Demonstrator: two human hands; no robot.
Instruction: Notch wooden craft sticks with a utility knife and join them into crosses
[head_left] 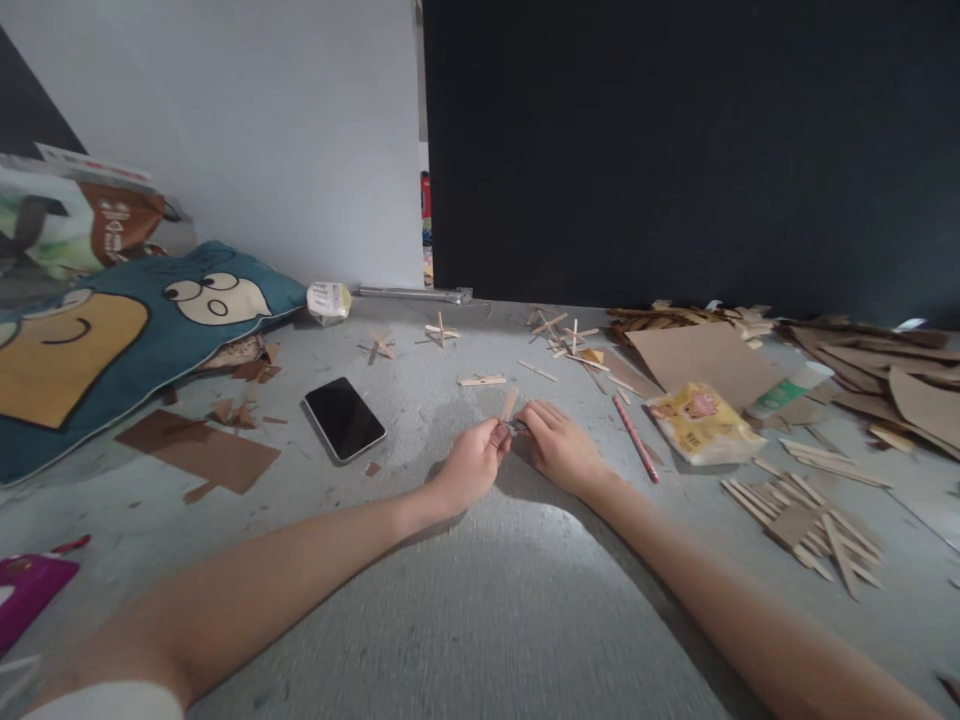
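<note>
Both my arms reach forward over a grey floor. My left hand [472, 465] is closed in a pinch on a short wooden stick [509, 404] that points up and away. My right hand [559, 445] is closed right beside it, fingertips meeting the left hand's at a small dark thing I cannot make out. A pink pencil [636, 438] lies just right of my right hand. A black phone [343, 418] lies face up to the left of my left hand.
Small stick crosses [441, 330] lie further back. Cardboard sheets [701, 360], a yellow packet [703, 422] and a green-and-white tube [789, 389] are at the right, with a pile of sticks [806, 518]. A blue cartoon cushion [112, 340] is at the left; a dark wall panel [690, 150] stands behind.
</note>
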